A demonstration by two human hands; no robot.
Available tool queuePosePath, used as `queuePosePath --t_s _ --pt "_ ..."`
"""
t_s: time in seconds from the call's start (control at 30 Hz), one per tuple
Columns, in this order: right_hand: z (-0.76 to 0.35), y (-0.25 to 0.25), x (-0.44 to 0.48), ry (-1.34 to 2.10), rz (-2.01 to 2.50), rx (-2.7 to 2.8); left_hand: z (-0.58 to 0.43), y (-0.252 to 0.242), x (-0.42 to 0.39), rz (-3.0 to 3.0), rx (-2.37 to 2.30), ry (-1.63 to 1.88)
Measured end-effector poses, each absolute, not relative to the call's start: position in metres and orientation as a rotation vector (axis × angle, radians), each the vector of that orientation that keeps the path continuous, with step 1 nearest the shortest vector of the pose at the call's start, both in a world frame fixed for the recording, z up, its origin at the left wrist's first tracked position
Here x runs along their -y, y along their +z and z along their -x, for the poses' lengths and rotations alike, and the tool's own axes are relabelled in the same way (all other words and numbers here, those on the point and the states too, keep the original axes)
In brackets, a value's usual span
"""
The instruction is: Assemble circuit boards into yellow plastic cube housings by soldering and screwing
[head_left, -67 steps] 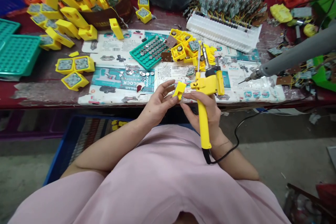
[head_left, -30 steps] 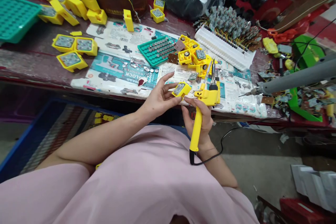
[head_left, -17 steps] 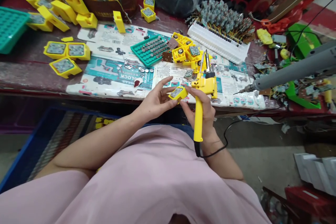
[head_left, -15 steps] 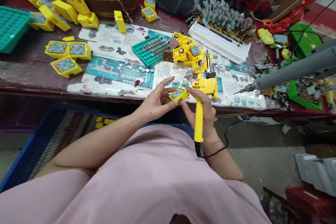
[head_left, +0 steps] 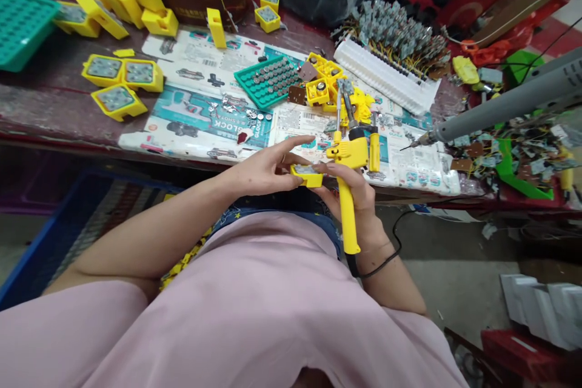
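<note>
Just off the table's front edge, a small yellow plastic housing (head_left: 313, 180) with a grey circuit board in its top is held between both hands. My left hand (head_left: 266, 171) pinches its left side with the thumb in front, index finger stretched out above. My right hand (head_left: 359, 191) grips a yellow soldering gun (head_left: 349, 221), whose metal tip points away over the table. Fingers of this same hand also reach the housing's right side; some of them are hidden behind the gun's handle. A black cord runs from the handle's lower end past my wrist.
A teal tray (head_left: 268, 82) of button cells lies ahead, beside several yellow housings (head_left: 318, 92). Three filled housings (head_left: 119, 102) sit at left. Circuit boards stand in a white rack (head_left: 386, 76). A grey electric screwdriver (head_left: 495, 106) juts in from the right.
The yellow housing has tilted, so its front wall shows more and its board is seen at a flatter angle. The soldering gun has tipped slightly leftward at its tip. The view has shifted a little.
</note>
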State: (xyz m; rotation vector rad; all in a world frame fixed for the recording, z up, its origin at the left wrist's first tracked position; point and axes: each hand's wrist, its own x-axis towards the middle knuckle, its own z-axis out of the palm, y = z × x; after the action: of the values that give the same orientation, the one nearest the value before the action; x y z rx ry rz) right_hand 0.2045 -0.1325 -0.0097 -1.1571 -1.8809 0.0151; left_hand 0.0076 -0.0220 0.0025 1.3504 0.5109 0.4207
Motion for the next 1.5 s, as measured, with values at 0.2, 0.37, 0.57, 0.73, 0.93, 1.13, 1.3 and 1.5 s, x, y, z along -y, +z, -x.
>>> queuePosePath --t_s 0.2,0.37,0.57,0.73,0.93,1.13,1.3,1.5 --pt "-0.201 -0.01 0.132 -0.082 1.143 1.852 -0.009 0.0 0.027 -1.243 -0.482 0.416" --pt "-0.2 -0.011 0.131 -0.071 1.165 1.867 -0.009 -0.001 0.025 -1.211 -0.514 0.39" --pt "-0.194 -0.011 0.132 -0.056 1.232 1.791 -0.008 -0.004 0.026 -1.174 -0.539 0.412" --pt "-0.184 -0.007 0.131 -0.069 1.337 1.719 -0.011 -0.011 0.029 -1.117 -0.456 0.469" --pt "-0.18 -0.009 0.129 -0.04 1.38 1.641 -0.013 -0.014 0.032 -1.185 -0.466 0.486" --pt "-0.181 -0.011 0.134 0.054 1.386 1.695 -0.008 -0.009 0.034 -1.325 -0.472 0.472" --pt "-0.186 -0.012 0.137 0.14 1.336 1.729 -0.005 -0.005 0.034 -1.332 -0.492 0.417" --pt "-0.194 -0.009 0.139 0.246 1.229 1.783 0.0 0.001 0.029 -1.313 -0.461 0.343"
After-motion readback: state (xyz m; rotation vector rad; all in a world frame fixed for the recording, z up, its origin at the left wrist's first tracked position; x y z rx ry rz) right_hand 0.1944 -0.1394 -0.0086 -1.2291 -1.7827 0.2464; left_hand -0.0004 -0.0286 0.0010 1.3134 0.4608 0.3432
